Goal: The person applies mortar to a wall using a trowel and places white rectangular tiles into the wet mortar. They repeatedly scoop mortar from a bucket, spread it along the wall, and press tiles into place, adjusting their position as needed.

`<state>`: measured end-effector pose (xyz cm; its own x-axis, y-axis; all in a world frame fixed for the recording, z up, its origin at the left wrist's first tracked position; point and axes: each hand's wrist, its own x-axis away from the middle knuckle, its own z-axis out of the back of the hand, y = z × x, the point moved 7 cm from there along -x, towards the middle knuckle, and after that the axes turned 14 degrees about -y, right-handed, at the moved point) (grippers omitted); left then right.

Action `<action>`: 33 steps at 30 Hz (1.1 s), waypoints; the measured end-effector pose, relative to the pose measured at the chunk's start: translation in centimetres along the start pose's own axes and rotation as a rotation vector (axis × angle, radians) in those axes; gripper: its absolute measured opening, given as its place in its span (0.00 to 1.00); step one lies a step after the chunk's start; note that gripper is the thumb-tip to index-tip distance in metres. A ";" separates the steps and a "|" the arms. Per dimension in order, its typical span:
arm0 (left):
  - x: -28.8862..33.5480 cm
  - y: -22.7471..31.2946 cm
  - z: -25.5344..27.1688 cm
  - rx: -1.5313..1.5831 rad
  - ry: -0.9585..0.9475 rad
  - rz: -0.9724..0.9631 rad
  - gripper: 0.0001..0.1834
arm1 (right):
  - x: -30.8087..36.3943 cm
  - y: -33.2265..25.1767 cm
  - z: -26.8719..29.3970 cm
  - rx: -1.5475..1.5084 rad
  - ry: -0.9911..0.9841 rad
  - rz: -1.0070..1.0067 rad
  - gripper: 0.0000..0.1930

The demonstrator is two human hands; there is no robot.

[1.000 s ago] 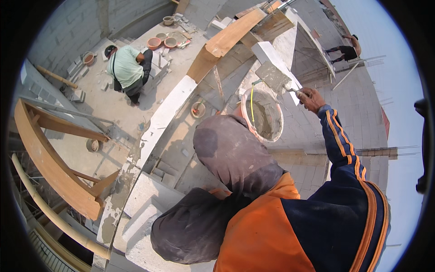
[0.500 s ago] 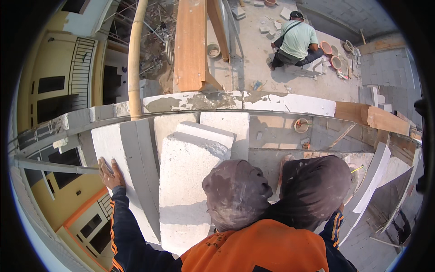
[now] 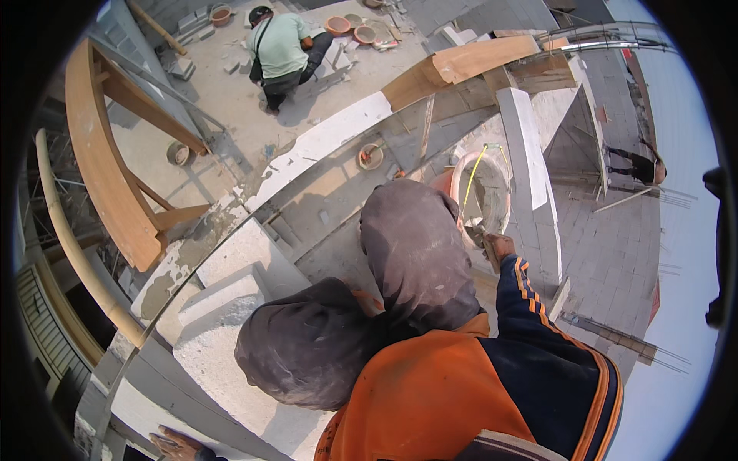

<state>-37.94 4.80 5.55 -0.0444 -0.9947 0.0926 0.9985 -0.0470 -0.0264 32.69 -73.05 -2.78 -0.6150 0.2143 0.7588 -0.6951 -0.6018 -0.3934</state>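
My right hand point(image 3: 500, 247) is wrapped round the handle of a trowel point(image 3: 474, 209). Its pale pointed blade dips into a bucket point(image 3: 460, 170) with a yellow carrying handle, and grey mortar point(image 3: 490, 190) shows inside. At the lower left, my left hand point(image 3: 177, 444) lies flat with fingers spread on a long white block point(image 3: 165, 419). Between that block and my bent knees lie more white lightweight blocks point(image 3: 211, 361), some stacked and rough at the edges.
A mortar-smeared block wall point(image 3: 323, 146) curves across in front. Beyond it a person point(image 3: 278, 50) crouches on the lower floor near several tubs point(image 3: 338, 26). A wooden beam frame point(image 3: 111, 169) and bamboo pole point(image 3: 73, 238) stand left. Another person point(image 3: 642, 165) is far right.
The view has swung to the right, bringing the bucket, my right hand and the trowel into sight. My left hand stays on the white block, now near the lower edge.
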 end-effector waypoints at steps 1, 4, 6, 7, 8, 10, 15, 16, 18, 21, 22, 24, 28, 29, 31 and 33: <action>-0.1 -0.8 -0.1 0.068 -0.061 0.042 0.37 | 0.2 0.1 -0.3 -0.032 -0.014 0.005 0.15; 0.4 -1.0 0.4 -0.020 0.041 0.041 0.37 | 0.2 1.2 0.1 -0.093 -0.005 -0.015 0.16; 0.8 -0.8 0.6 0.010 0.065 0.013 0.36 | 0.3 2.7 0.4 -0.247 -0.048 -0.026 0.16; 1.0 -0.6 0.7 0.001 0.078 0.011 0.35 | 0.4 3.1 0.7 -0.252 -0.047 -0.010 0.17; 1.1 -0.1 0.9 -0.015 0.098 -0.031 0.34 | 0.7 3.5 1.1 -0.250 -0.050 0.013 0.17; 1.0 0.1 1.1 0.014 0.098 0.005 0.33 | 1.7 4.2 2.2 -0.295 -0.023 0.020 0.17; 0.5 -0.1 1.7 0.055 0.130 0.074 0.29 | 5.7 0.2 4.4 -0.291 -0.051 0.173 0.19; 0.5 0.0 1.8 0.071 0.151 0.055 0.28 | 6.5 -1.9 4.8 -0.268 -0.039 0.227 0.19; 0.5 0.1 2.0 0.075 0.194 0.037 0.27 | 8.3 -7.0 5.0 -0.209 -0.061 0.362 0.20; 0.8 0.5 2.0 0.063 0.222 0.026 0.27 | 10.7 -17.4 2.9 -0.108 -0.128 0.615 0.22; 0.9 0.6 2.1 0.064 0.232 0.038 0.26 | 11.8 -21.3 1.3 -0.036 -0.187 0.726 0.24; 1.1 1.1 2.4 0.086 0.272 0.008 0.24 | 13.9 -28.7 -3.0 0.061 -0.297 0.881 0.25; 1.0 1.0 2.3 0.086 0.261 0.029 0.27 | 18.7 -41.2 -15.9 0.237 -0.534 1.055 0.30; 0.8 0.7 2.2 0.102 0.249 0.055 0.28 | 20.6 -43.7 -20.0 0.291 -0.632 1.090 0.32; 0.9 0.2 1.9 0.089 0.243 0.119 0.32 | 24.8 -47.4 -29.2 0.390 -0.836 1.172 0.32; 1.1 -0.3 1.4 0.071 0.223 0.205 0.36 | 29.4 -49.2 -38.0 0.484 -1.012 1.213 0.31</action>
<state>-38.27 3.88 7.05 0.1599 -0.9787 -0.1284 0.9868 0.1549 0.0482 34.61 -7.91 19.17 -0.0668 -0.9697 0.2350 0.2715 -0.2444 -0.9309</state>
